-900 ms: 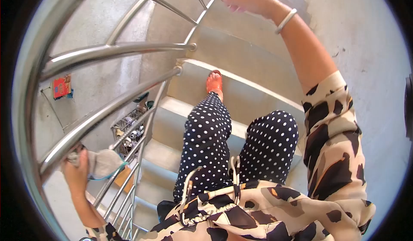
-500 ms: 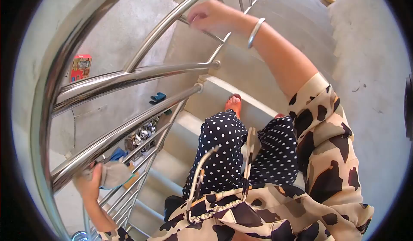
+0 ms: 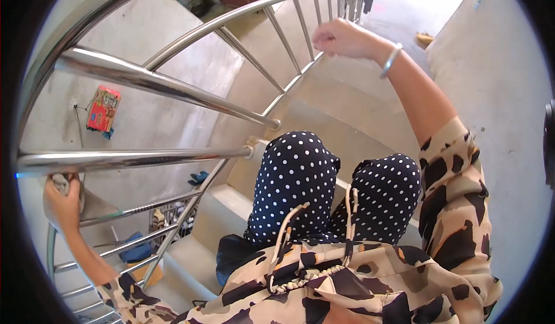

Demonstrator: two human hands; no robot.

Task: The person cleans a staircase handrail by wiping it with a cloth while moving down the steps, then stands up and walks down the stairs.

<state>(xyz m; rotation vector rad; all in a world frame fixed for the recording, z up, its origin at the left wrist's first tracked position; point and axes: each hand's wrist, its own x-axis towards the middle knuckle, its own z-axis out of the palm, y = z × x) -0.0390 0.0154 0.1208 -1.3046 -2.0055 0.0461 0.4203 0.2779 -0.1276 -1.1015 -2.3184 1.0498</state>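
Note:
At the left, my left hand [image 3: 62,202] is closed around a grey cloth [image 3: 95,205], just under a thick steel rail [image 3: 139,161] of the stair railing. Part of the cloth hangs out to the right of my fingers, and its upper part bunches by my thumb. My right hand [image 3: 344,37] is raised over the stairs near the upright bars, fingers curled in, with no object visible in it. A bangle [image 3: 391,61] circles that wrist. Below are my knees in dotted trousers [image 3: 293,191], bent over the steps.
Concrete steps [image 3: 315,113] run down between the railing and a plain wall [image 3: 506,121]. Through the bars show a red box [image 3: 104,109], a blue item [image 3: 198,178] and a blue bundle [image 3: 136,247]. A tan object [image 3: 425,39] lies farther down, by the wall.
My left hand has moved left with the cloth. My right hand has shifted right, away from the curved rail. The view has tilted, showing more floor ahead; my knees are bent higher.

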